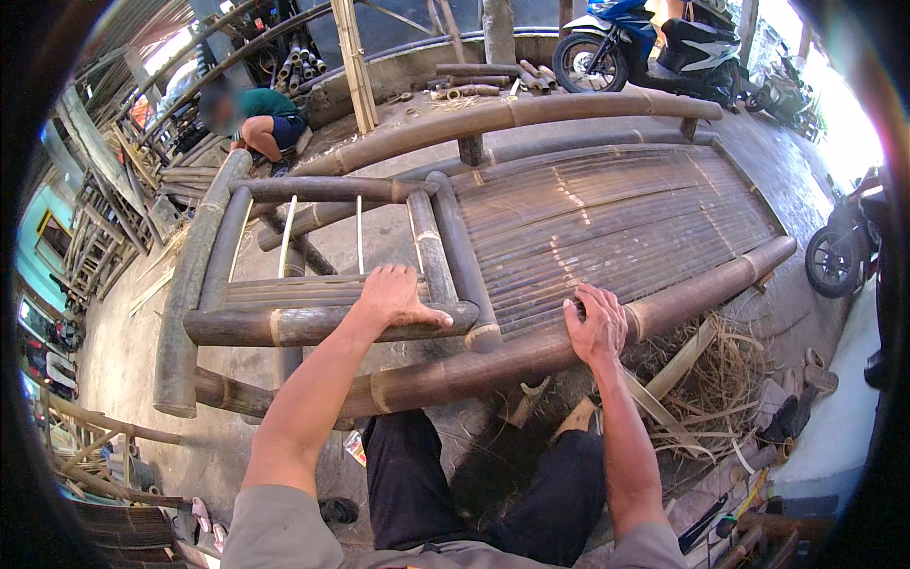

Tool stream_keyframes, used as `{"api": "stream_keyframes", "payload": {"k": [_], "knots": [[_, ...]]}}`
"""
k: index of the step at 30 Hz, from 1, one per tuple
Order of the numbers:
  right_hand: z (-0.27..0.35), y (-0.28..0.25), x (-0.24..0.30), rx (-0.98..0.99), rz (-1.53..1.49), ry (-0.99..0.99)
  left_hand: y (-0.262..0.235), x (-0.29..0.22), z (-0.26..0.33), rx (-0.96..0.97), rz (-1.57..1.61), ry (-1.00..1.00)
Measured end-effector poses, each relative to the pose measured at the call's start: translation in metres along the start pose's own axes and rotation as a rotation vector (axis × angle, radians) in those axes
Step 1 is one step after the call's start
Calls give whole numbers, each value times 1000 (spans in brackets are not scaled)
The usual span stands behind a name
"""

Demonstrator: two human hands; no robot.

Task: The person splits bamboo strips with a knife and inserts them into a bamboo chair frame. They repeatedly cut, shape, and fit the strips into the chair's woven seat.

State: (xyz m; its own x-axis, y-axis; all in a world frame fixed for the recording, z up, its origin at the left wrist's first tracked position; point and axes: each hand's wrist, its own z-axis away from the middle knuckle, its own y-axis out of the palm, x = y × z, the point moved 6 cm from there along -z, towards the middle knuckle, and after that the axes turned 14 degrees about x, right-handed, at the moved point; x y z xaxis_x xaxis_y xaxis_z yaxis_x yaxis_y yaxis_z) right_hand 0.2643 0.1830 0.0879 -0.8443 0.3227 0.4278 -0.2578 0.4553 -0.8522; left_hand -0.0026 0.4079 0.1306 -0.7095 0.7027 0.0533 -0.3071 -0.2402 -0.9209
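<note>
The bamboo bench looks nearly built (slat seat laid, armrest end unfilled), his left hand flat on the armrest rail, right hand gripping the front pole.

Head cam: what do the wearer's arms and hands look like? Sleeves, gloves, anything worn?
Both forearms are bare. The left hand and right hand have no gloves, and no watch, ring or band is visible. Short grey-khaki sleeves end above the elbows at the lower edge. No markings show.
</note>
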Motion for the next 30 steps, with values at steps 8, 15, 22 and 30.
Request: {"api": "stream_keyframes", "payload": {"k": [8,15,22,30], "knots": [[-5,2,-1,24,1,38,-10,0,-4,170,43,-21],[-2,-1,-6,-37,-19,60,-8,-20,19,-148,1,64],[3,0,-13,-66,-122,56,43,-82,82,-591,-4,170],[8,7,-14,-126,-118,-26,94,-69,118,-673,356,151]]}}
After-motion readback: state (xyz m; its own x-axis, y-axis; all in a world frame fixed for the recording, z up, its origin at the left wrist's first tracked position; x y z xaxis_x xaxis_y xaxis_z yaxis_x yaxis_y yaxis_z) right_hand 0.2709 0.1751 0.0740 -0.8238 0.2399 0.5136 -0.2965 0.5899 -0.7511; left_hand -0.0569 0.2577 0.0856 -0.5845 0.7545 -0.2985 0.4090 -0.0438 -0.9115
